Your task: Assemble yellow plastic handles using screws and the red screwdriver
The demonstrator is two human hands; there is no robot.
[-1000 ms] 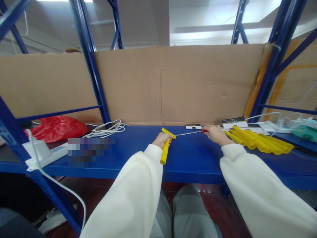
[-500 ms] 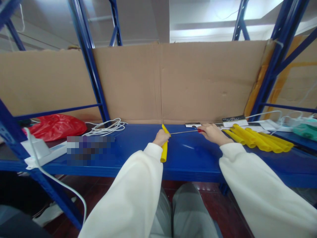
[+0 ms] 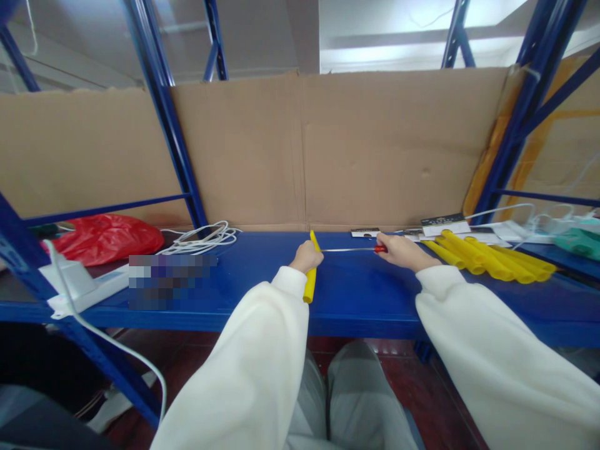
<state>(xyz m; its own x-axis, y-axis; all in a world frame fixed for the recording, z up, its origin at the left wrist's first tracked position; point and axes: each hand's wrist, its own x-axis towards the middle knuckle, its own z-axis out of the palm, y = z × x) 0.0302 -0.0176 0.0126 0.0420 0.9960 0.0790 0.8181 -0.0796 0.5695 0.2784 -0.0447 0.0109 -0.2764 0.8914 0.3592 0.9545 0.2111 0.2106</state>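
My left hand (image 3: 307, 257) is closed around a yellow tube (image 3: 310, 286) at the middle of the blue shelf. In my right hand (image 3: 400, 251) is the red handle of a screwdriver-like tool (image 3: 380, 249), the fingers wrapped round it. Its long thin metal shaft runs left, nearly level, and its end meets the tube beside my left fingers. Whether the tip is inside the tube or only against it, I cannot tell. Several more yellow tubes (image 3: 497, 260) lie side by side to the right of my right hand.
A cardboard sheet (image 3: 244, 156) stands along the back of the blue shelf (image 3: 262, 294). On the left are a red plastic bag (image 3: 117, 239), a coiled white cable (image 3: 206, 240) and a white power strip (image 3: 89, 297). Black-and-white cards (image 3: 445, 225) lie behind the tubes.
The tool has turned slightly, from a small slope to almost level. Both hands keep their grip, and the camera view has shifted a little.
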